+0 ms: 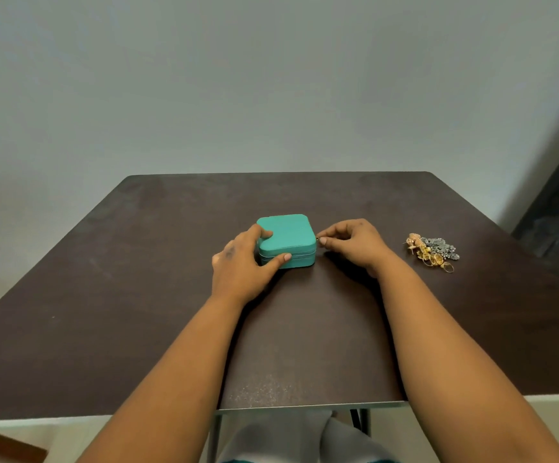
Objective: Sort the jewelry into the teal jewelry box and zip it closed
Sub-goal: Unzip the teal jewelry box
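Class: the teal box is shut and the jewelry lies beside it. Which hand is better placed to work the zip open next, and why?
Right. The right hand already pinches the zip pull at the teal box's right corner, while the left hand grips the box's left side, steadying it.

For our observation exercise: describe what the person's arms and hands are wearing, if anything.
Both forearms are bare up to the frame edge, with no sleeves in view. The left hand and right hand wear no gloves, and no rings, bracelets or watch can be seen. The nails are short and look unpainted.
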